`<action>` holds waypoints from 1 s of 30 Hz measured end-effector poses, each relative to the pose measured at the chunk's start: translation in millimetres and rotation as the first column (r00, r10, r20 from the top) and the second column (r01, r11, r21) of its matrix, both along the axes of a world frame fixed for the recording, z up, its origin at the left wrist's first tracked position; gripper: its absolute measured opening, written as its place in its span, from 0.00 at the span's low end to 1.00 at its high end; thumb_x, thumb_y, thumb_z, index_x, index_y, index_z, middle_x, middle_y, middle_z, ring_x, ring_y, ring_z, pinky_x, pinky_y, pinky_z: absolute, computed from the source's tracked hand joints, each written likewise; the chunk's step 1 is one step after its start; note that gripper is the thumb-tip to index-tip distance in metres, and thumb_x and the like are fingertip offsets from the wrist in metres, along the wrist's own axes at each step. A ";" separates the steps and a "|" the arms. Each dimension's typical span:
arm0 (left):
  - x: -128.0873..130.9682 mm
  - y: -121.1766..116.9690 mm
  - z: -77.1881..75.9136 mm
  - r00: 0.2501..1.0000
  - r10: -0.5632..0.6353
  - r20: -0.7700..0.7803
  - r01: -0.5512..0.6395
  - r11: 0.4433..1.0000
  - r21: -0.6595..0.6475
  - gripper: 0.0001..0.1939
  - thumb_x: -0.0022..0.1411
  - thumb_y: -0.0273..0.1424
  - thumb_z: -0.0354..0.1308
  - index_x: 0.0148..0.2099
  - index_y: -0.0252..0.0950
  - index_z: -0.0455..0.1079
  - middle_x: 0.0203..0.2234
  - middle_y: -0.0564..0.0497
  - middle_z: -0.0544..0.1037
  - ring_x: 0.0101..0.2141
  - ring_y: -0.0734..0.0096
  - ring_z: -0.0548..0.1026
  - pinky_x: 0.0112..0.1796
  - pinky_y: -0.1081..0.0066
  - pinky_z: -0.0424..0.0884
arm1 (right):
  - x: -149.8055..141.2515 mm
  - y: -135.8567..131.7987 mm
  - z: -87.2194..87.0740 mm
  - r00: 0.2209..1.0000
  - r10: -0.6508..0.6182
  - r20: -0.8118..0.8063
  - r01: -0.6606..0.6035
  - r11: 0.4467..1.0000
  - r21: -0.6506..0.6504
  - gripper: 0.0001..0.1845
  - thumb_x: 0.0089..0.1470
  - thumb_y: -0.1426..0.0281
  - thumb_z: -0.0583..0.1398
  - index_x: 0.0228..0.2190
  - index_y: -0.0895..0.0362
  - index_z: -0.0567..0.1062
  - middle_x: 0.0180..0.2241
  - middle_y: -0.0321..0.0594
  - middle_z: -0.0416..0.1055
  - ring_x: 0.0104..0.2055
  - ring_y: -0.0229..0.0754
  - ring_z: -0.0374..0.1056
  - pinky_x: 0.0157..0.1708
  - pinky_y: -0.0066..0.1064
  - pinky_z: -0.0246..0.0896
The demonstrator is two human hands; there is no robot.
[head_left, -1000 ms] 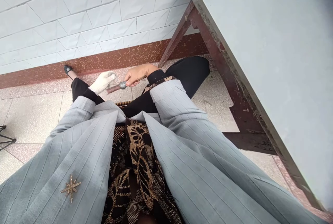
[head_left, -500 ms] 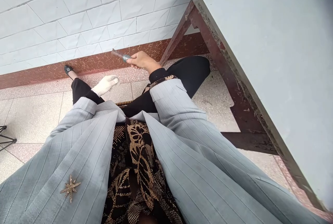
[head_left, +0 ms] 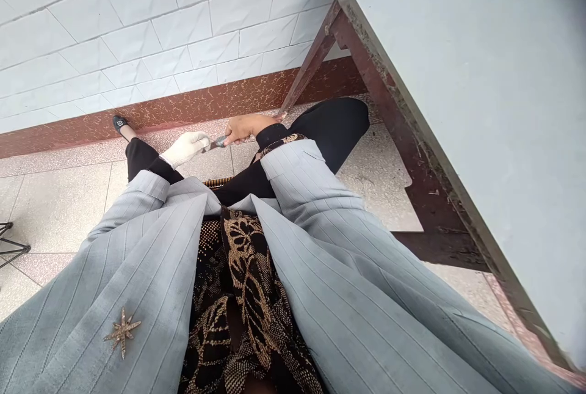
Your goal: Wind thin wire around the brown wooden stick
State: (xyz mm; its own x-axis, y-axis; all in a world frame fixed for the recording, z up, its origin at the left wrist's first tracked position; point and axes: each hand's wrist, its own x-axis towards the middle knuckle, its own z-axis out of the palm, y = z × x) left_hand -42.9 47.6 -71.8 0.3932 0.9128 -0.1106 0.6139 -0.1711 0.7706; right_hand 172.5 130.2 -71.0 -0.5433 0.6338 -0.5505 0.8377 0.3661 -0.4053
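Observation:
My left hand [head_left: 182,148] wears a white knitted glove. Its fingers are closed together low over the floor, and what they hold, if anything, is hidden. Bare, my right hand [head_left: 242,129] grips a short brown-bladed tool [head_left: 221,141] by its handle, which has a silvery-grey wrapping. The blade points left and its end meets the gloved fingertips; whether it presses on something there is too small to tell. Both hands are in front of my black-trousered legs [head_left: 329,131].
On the right, a pale tabletop [head_left: 485,107] with a rough edge stands on a dark red wooden frame [head_left: 430,211]. Ahead is a white tiled wall [head_left: 192,15] with a brown skirting [head_left: 196,107]. Thin black metal legs [head_left: 13,247] stand on the speckled floor [head_left: 64,204] at left.
My right hand has lowered and come toward me, bringing the tool's blade from above down to the gloved fingertips. My left hand has stayed in place.

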 end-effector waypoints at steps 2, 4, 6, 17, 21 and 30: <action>0.2 1.0 3.1 1.000 0.011 0.005 -0.011 1.000 0.023 0.10 0.65 0.34 0.55 0.32 0.35 0.68 0.22 0.56 0.66 0.25 0.75 0.62 0.29 0.72 0.59 | -0.8 -2.4 -1.6 0.998 0.065 -0.006 -0.065 0.987 -0.149 0.16 0.64 0.61 0.66 0.36 0.64 0.82 0.24 0.36 0.70 0.24 0.33 0.59 0.30 0.31 0.54; 1.3 1.7 5.0 0.999 0.031 0.044 -0.032 0.999 0.025 0.10 0.66 0.34 0.56 0.32 0.35 0.68 0.21 0.57 0.65 0.25 0.76 0.62 0.29 0.73 0.59 | 0.1 -4.6 -0.3 0.993 0.108 -0.051 -0.118 0.954 -0.275 0.18 0.62 0.59 0.68 0.38 0.64 0.83 0.24 0.35 0.71 0.25 0.33 0.61 0.32 0.30 0.55; 3.0 1.9 4.5 0.992 0.062 0.111 -0.061 0.998 -0.012 0.12 0.67 0.35 0.58 0.32 0.35 0.68 0.21 0.57 0.65 0.24 0.77 0.61 0.28 0.73 0.59 | 4.2 -6.1 4.9 0.982 0.117 -0.149 -0.164 0.918 -0.360 0.19 0.60 0.58 0.69 0.39 0.64 0.83 0.25 0.36 0.73 0.26 0.32 0.64 0.33 0.29 0.56; 3.4 -4.2 -7.2 0.949 0.128 0.287 -0.063 0.973 -0.223 0.17 0.71 0.41 0.59 0.32 0.35 0.68 0.15 0.59 0.58 0.17 0.80 0.53 0.21 0.75 0.51 | 25.5 6.7 15.2 0.436 -0.499 -0.749 0.452 0.841 -0.296 0.26 0.62 0.44 0.63 0.39 0.56 0.75 0.19 0.33 0.67 0.20 0.34 0.60 0.19 0.25 0.53; 4.2 -6.2 -4.3 0.946 0.083 0.313 -0.019 0.979 -0.202 0.17 0.71 0.41 0.59 0.33 0.35 0.69 0.16 0.59 0.58 0.17 0.80 0.53 0.21 0.75 0.51 | 22.5 15.1 4.0 0.531 -0.511 -0.676 0.505 0.831 -0.232 0.24 0.61 0.49 0.67 0.39 0.58 0.77 0.19 0.35 0.68 0.20 0.34 0.60 0.19 0.26 0.55; 3.0 -3.8 -3.5 0.975 0.093 0.203 -0.065 0.988 -0.142 0.15 0.68 0.41 0.59 0.33 0.35 0.69 0.17 0.58 0.60 0.18 0.80 0.55 0.21 0.74 0.51 | 9.7 16.0 -4.0 0.928 -0.272 -0.254 0.317 0.935 0.158 0.11 0.59 0.63 0.69 0.31 0.59 0.80 0.23 0.39 0.71 0.26 0.38 0.64 0.28 0.33 0.56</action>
State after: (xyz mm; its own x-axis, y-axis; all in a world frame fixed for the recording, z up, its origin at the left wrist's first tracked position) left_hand -39.9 43.8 -75.3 0.3477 0.9244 -0.1569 0.4445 -0.0152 0.8956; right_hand 182.2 146.2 -75.0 -0.4101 0.8654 -0.2878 0.8150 0.2061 -0.5416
